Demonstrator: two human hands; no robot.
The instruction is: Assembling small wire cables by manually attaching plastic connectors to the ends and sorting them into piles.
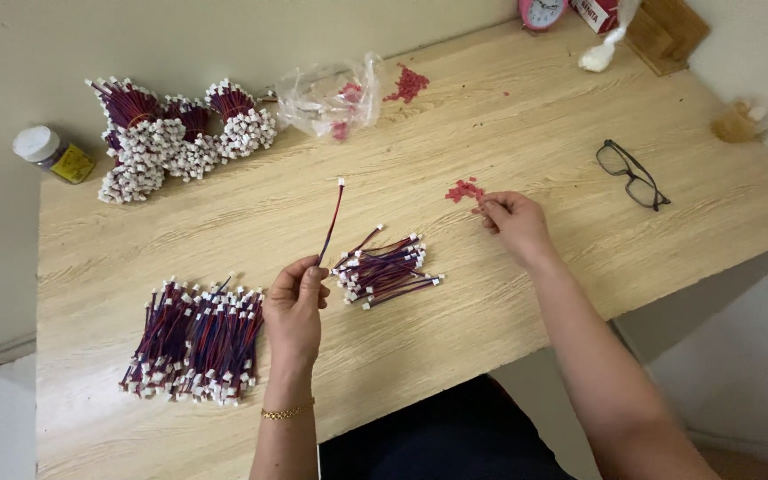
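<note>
Wire (331, 220) pinched upright between left hand (295, 307) fingertips at frame centre; right hand (516, 222) fingers pressed together, touching red bits (464, 189) on table (535, 116), centre right.

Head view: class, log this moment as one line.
left hand: holds wire lead upright | right hand: pinching at red pieces | desk

Soft, even daylight fills the view, brightest on the wooden table (535, 116) toward one o'clock. Shadows are faint and short, with no glare. Focus is sharp centrally; edges bend slightly, and the jar (51, 153) at ten o'clock looks soft.
</note>
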